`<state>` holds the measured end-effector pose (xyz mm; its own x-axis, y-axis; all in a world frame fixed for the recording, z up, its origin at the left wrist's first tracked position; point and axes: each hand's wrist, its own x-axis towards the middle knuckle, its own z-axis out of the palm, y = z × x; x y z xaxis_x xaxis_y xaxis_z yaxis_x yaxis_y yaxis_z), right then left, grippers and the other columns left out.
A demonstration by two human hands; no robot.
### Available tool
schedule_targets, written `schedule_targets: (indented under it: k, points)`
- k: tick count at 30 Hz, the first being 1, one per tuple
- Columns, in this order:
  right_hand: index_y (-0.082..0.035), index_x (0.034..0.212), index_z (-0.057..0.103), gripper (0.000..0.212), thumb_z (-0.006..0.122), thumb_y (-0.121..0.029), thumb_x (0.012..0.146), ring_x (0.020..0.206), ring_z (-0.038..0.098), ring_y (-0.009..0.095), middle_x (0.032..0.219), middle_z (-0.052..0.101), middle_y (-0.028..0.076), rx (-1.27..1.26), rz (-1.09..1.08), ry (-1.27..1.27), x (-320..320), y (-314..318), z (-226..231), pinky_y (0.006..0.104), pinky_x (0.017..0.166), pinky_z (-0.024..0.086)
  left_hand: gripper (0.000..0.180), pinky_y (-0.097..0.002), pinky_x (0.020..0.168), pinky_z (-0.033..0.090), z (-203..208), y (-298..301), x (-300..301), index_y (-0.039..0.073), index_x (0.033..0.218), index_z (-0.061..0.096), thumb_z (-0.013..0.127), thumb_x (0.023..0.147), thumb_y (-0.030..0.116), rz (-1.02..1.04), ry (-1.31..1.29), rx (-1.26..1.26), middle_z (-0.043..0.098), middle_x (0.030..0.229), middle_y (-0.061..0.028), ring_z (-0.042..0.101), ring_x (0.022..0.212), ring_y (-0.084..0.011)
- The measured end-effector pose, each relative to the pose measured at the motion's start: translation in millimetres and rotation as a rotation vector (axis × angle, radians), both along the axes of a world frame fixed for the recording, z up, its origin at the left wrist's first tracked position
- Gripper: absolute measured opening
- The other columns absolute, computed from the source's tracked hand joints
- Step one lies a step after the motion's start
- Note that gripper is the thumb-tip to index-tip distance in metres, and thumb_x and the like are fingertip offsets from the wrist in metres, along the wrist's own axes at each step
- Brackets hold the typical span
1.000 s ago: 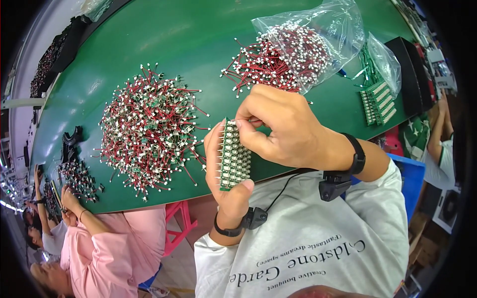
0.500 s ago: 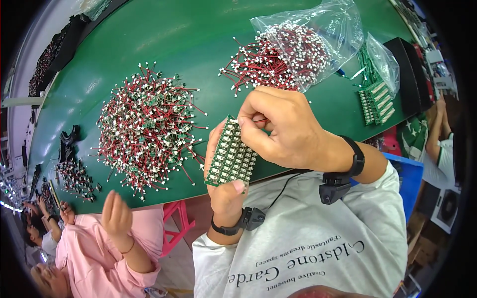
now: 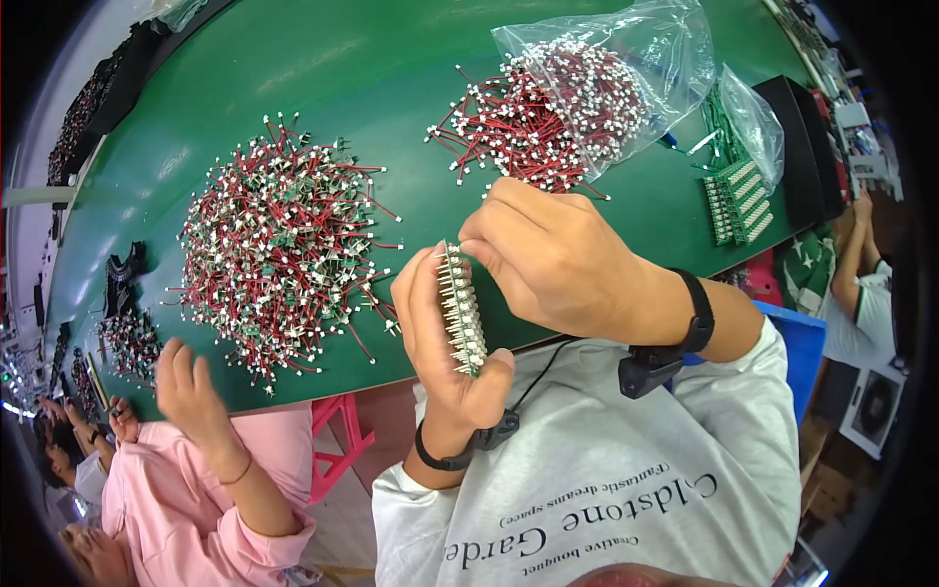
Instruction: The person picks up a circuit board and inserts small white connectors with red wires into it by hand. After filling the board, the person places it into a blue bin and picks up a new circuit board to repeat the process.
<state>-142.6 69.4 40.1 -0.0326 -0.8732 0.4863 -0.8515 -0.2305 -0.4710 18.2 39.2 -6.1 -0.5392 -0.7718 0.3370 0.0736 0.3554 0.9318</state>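
My left hand (image 3: 428, 328) is closed around a green circuit board panel (image 3: 463, 311) bearing rows of small white connectors. The panel is turned nearly edge-on, and thin metal pins stick out along its side facing the fingers. Against its upper end, my right hand (image 3: 567, 254) has thumb and forefinger pinched together. What that pinch holds, if anything, is hidden. To the left lies a big heap of small boards with red wires (image 3: 279, 254). Beyond my right hand is a pile of red wires with white plugs (image 3: 533, 122), partly under a clear plastic bag (image 3: 675, 49).
More connector panels (image 3: 740, 201) lie at the right of the green table (image 3: 391, 59), beside a black box (image 3: 797, 147). A co-worker in pink (image 3: 235, 450) sits at left, one hand raised near a small dark heap (image 3: 132, 342). A pink stool (image 3: 337, 440) stands between us.
My left hand has rotated the panel from face-up to nearly edge-on. The red wire that showed by my right fingers is out of sight. The co-worker's hand has moved left.
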Motion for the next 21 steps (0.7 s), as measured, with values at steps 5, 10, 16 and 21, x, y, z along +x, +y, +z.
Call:
schedule_targets:
  k: [5, 10, 16, 21]
  points:
    - [-0.001, 0.083, 0.062, 0.01, 0.07, 0.0, 0.077, 0.061, 0.058, 0.024, 0.077, 0.057, 0.009, -0.002, -0.008, -0.161, 5, -4, -14, 0.0331, 0.051, 0.046, 0.084, -0.0426, 0.101, 0.042, -7, 2, -2, -0.012, 0.137, 0.039, 0.058, 0.06, 0.016, 0.024, 0.065, 0.066, 0.043, 0.129, -0.0245, 0.05, 0.115, -0.0335]
    - [-0.003, 0.085, 0.066, 0.007, 0.068, -0.009, 0.082, 0.069, 0.06, 0.029, 0.082, 0.06, 0.011, -0.027, -0.004, -0.12, -41, -44, -17, 0.0377, 0.062, 0.048, 0.082, -0.0429, 0.105, 0.043, 4, -5, 6, -0.01, 0.143, 0.034, 0.056, 0.067, 0.012, 0.157, 0.381, 0.55, 0.048, 0.132, -0.0189, 0.055, 0.117, -0.0296]
    - [-0.006, 0.085, 0.066, 0.009, 0.067, -0.014, 0.084, 0.085, 0.058, 0.029, 0.087, 0.06, 0.01, 0.102, -0.172, 0.123, -53, -82, -50, 0.0403, 0.076, 0.048, 0.086, -0.0478, 0.104, 0.045, 4, -19, 20, -0.014, 0.142, 0.032, 0.055, 0.063, 0.012, 0.197, 0.474, 0.64, 0.049, 0.132, -0.0251, 0.056, 0.117, -0.0341]
    - [-0.003, 0.089, 0.062, 0.008, 0.066, -0.008, 0.083, 0.083, 0.054, 0.029, 0.084, 0.059, 0.009, -0.023, -0.004, 0.025, -65, -84, -50, 0.0399, 0.075, 0.045, 0.085, -0.0497, 0.102, 0.047, 4, -22, 29, -0.015, 0.141, 0.032, 0.054, 0.065, 0.016, 0.219, 0.5, 0.674, 0.048, 0.132, -0.0292, 0.056, 0.116, -0.0372]
